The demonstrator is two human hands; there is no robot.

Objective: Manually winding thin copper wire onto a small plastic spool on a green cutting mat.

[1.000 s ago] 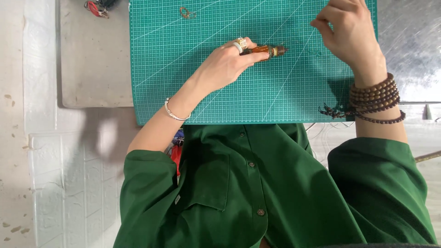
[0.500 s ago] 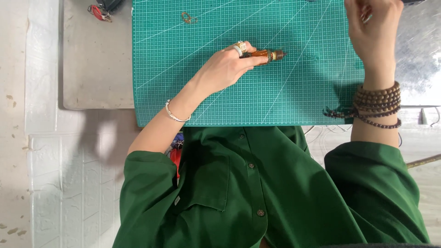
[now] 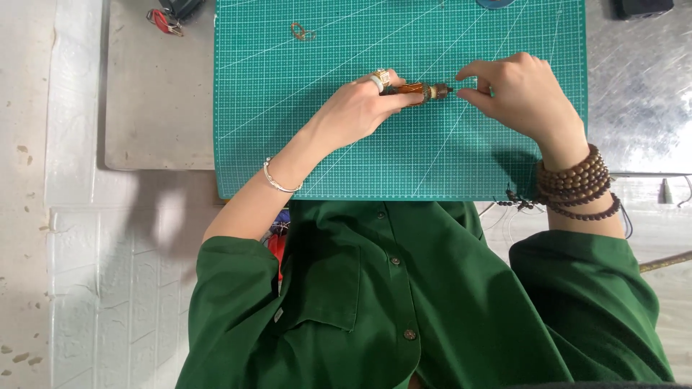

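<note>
Right hand (image 3: pixel 522 97) returned, tool (image 3: pixel 422 91) pointing right

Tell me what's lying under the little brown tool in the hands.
The brown tool lies on the green cutting mat, under the left hand. The right hand pinches its tip. The hand covers its rear.

Left hand (image 3: pixel 357 108) lay curled, fingers closed in a grip; right hand (image 3: pixel 522 94) met it fingertip-first, thumb and forefinger pinched, both forearms angled inward.

We wore a dark green buttoned shirt (image 3: pixel 404 302), a ring (image 3: pixel 380 79) and thin bangle (image 3: pixel 277 181) left, brown bead bracelets (image 3: pixel 574 187) right.
</note>
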